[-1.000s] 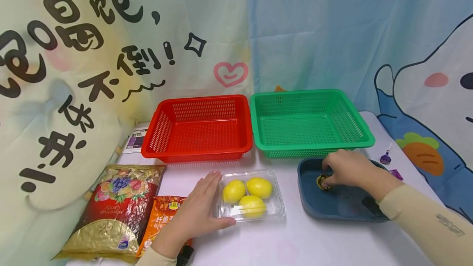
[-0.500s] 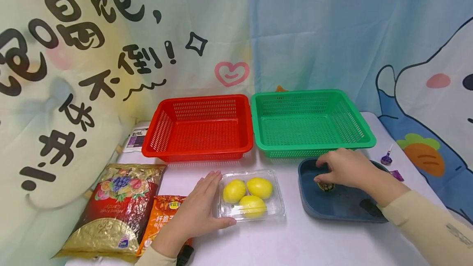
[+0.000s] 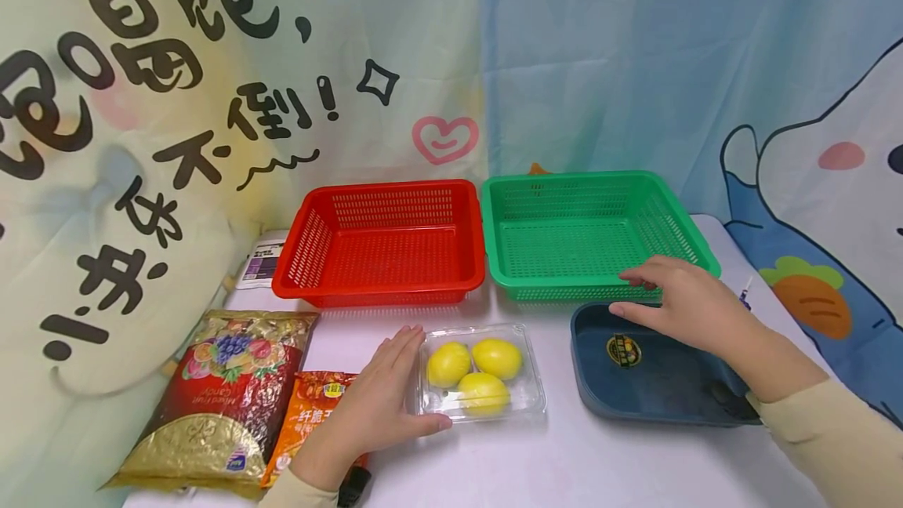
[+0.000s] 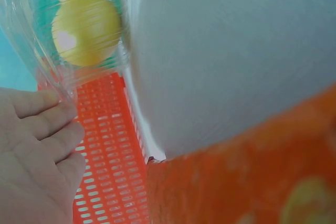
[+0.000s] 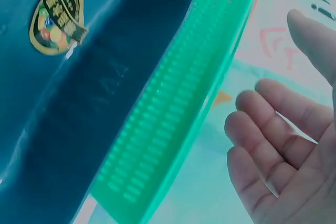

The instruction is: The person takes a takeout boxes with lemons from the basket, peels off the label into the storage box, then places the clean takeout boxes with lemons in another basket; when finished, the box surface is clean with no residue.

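My left hand (image 3: 377,406) lies along the left side of a clear plastic box (image 3: 527,400), its fingers straight and its thumb at the near corner. Inside the box are three yellow lemons (image 3: 483,394). In the left wrist view, my fingertips meet the box's edge. Over the back of a dark blue tray (image 3: 666,394) hovers my right hand (image 3: 687,304), fingers loosely bent, with nothing in its grasp. A round black-and-gold fruit sticker (image 5: 56,19) shows on the tray's floor.
Behind stand a red basket (image 3: 395,257) and a green basket (image 3: 564,245), side by side. A mixed fruit candy bag (image 3: 219,406) and an orange snack packet (image 3: 310,406) lie at the left. A lollipop (image 3: 745,294) peeks out beyond my right hand.
My right hand has risen from the sticker on the tray's floor, moving up and to the right, and its fingers have spread. My left hand has stayed at the lemon box.
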`<move>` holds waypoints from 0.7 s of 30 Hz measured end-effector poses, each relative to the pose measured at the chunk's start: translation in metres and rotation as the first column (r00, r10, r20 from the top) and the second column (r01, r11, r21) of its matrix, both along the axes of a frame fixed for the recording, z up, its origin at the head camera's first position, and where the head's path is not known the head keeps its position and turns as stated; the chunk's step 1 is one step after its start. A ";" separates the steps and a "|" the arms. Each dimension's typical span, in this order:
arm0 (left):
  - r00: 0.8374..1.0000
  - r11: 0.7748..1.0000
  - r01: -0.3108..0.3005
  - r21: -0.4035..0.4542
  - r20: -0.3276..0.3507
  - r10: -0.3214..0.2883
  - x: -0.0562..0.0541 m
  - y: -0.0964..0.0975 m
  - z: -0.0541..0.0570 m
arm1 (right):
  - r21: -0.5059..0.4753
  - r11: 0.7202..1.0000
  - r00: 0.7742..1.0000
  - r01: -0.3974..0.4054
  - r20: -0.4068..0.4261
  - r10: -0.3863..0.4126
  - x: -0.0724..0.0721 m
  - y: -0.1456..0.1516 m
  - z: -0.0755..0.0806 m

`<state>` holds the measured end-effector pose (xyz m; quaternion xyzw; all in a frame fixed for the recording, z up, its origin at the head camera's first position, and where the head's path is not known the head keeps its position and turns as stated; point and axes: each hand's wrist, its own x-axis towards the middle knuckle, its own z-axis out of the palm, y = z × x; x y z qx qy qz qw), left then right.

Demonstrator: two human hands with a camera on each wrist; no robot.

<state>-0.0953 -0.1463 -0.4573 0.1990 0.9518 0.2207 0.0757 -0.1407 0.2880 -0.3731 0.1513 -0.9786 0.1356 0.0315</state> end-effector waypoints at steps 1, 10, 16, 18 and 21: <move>1.000 1.000 0.002 -0.001 -0.006 -0.002 0.000 0.000 0.000 | -0.005 1.000 1.000 0.012 -0.009 -0.012 0.000 0.003 0.001; 1.000 1.000 0.003 0.006 -0.013 -0.003 0.000 0.000 -0.001 | -0.004 0.992 0.991 0.123 0.046 -0.123 -0.012 0.032 0.001; 1.000 1.000 -0.001 0.010 -0.001 0.001 0.000 0.000 -0.001 | 0.004 0.987 0.984 0.159 0.076 -0.159 -0.018 0.054 -0.005; 1.000 1.000 -0.002 0.012 0.000 0.002 0.000 0.000 -0.001 | 0.013 0.984 0.980 0.180 0.084 -0.180 -0.018 0.061 -0.008; 1.000 1.000 -0.003 0.013 0.003 0.003 0.001 0.000 -0.001 | 0.010 0.978 0.974 0.210 0.080 -0.210 -0.019 0.069 -0.013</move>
